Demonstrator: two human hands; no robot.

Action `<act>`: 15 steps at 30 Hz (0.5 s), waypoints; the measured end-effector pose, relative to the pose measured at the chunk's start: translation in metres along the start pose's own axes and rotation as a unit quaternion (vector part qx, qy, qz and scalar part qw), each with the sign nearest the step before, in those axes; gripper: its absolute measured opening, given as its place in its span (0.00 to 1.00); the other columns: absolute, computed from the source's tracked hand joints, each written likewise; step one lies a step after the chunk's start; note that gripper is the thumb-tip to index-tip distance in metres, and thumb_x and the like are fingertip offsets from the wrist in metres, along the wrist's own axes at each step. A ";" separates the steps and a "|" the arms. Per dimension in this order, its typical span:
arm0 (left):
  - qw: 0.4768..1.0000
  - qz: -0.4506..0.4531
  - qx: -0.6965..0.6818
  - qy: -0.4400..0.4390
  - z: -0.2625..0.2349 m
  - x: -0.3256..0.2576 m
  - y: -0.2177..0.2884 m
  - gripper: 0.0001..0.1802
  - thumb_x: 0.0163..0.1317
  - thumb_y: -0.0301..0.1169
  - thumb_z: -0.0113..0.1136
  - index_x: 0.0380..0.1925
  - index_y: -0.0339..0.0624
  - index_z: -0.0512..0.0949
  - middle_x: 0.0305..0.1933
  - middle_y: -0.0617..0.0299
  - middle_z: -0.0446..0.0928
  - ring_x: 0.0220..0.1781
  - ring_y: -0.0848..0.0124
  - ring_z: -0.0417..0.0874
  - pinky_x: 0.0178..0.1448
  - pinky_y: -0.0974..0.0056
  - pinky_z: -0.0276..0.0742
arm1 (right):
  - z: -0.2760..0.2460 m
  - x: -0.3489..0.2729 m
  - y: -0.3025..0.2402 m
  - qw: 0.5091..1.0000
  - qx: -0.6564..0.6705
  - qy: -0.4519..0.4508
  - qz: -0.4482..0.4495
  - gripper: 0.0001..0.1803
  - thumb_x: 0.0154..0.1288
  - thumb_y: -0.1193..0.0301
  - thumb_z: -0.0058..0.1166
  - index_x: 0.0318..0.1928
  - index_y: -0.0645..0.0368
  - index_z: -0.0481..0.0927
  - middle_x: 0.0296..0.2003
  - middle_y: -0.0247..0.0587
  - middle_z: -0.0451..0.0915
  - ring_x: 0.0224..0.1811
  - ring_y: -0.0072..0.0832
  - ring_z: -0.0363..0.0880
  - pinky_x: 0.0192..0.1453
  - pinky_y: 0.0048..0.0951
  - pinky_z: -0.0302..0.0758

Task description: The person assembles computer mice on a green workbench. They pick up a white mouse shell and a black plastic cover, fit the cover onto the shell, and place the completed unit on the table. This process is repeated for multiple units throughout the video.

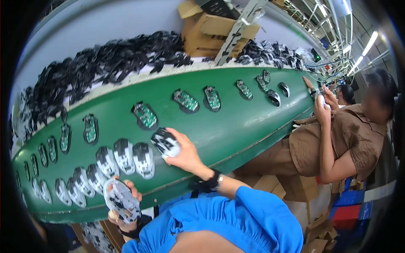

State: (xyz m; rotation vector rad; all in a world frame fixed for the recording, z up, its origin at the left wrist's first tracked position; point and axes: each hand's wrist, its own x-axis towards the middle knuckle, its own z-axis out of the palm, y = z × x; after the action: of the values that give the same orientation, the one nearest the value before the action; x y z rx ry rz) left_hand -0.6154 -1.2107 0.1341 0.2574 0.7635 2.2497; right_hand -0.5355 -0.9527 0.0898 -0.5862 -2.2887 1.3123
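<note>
My left hand (136, 192) is closed around a pale grey computer-mouse shell (122, 200), held at the near edge of the green belt (236, 139). Over the belt, my right hand (188, 155) grips a black-and-white mouse shell (164, 142) between thumb and fingers. Just left of that hand, a row of white-and-grey mouse shells (144, 160) lies along the belt's near side. Farther across sit mouse bases with green circuit boards (144, 115), spaced out in a line. Fingers hide part of both held shells.
Heaps of black plastic parts (114, 59) line the ledge beyond the belt, beside an open cardboard box (206, 36) and a metal post (240, 31). On the right, a co-worker in brown (341, 139) holds a white part. Cardboard boxes (299, 187) stand below.
</note>
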 end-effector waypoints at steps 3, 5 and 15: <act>1.000 0.006 -0.009 0.017 0.007 0.006 -0.005 0.54 0.41 0.46 0.71 0.67 0.42 0.55 0.52 0.44 0.69 0.40 0.59 0.77 0.39 0.56 0.73 | -0.081 0.018 0.017 0.926 0.358 -0.007 0.117 0.45 0.49 0.74 0.63 0.69 0.45 0.61 0.58 0.44 0.72 0.52 0.36 0.76 0.54 0.38 0.77; 1.000 -0.013 -0.017 0.020 0.012 0.014 -0.010 0.54 0.41 0.45 0.71 0.68 0.43 0.54 0.52 0.44 0.68 0.40 0.58 0.77 0.39 0.54 0.74 | -0.157 0.041 0.027 0.854 0.486 0.056 0.176 0.36 0.56 0.74 0.58 0.66 0.45 0.63 0.55 0.39 0.74 0.47 0.31 0.79 0.45 0.31 0.79; 0.995 -0.096 0.021 0.033 0.045 0.077 -0.044 0.48 0.45 0.44 0.71 0.66 0.49 0.58 0.54 0.43 0.70 0.42 0.55 0.76 0.40 0.52 0.74 | -0.428 0.264 0.254 0.767 0.419 0.415 0.254 0.12 0.65 0.57 0.55 0.45 0.46 0.79 0.40 0.30 0.81 0.40 0.29 0.76 0.39 0.34 0.68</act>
State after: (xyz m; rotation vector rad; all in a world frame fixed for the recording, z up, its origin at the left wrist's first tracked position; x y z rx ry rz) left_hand -0.6264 -1.1125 0.1410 0.1241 0.8358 2.0701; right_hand -0.4743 -0.3927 0.1047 -1.1674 -0.7105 1.6522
